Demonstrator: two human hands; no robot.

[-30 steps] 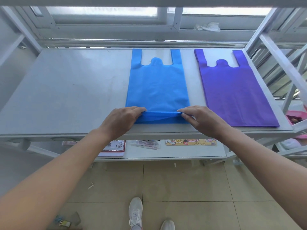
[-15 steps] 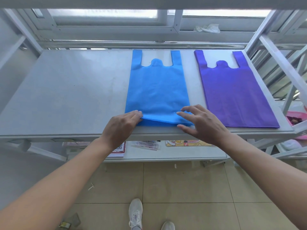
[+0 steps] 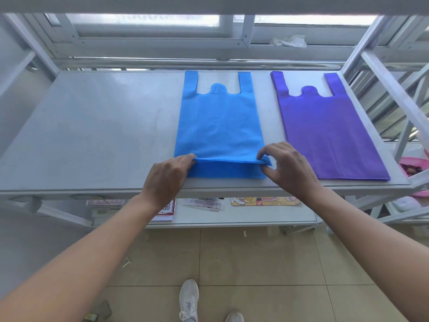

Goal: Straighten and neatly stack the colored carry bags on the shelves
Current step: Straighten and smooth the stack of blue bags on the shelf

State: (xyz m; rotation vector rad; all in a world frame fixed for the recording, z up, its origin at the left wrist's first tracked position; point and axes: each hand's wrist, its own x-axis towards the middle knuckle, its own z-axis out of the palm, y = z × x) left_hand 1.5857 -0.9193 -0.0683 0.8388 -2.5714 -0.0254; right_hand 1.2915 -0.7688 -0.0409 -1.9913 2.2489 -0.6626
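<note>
Nearest me, my 2 white shoes (image 3: 189, 300) stand on a beige tiled floor (image 3: 255, 263). Both my bare forearms reach forward over it to a grey metal shelf (image 3: 92, 126).

My left hand (image 3: 169, 175) pinches the near left corner of a stack of blue carry bags (image 3: 220, 126). My right hand (image 3: 285, 169) pinches the near right corner between thumb and curled fingers. Together they hold the near edge of the upper bags raised off a blue layer that lies flat beneath.

The blue stack lies in the middle of the shelf, handles pointing to the far side. Just right of it, apart from it, a stack of purple carry bags (image 3: 325, 126) lies flat, handles also far.

Under the shelf, a lower shelf (image 3: 243, 218) holds papers and a colourful printed card (image 3: 265, 201).

Farthest away, crumpled white material (image 3: 290, 40) rests on a window sill.
</note>
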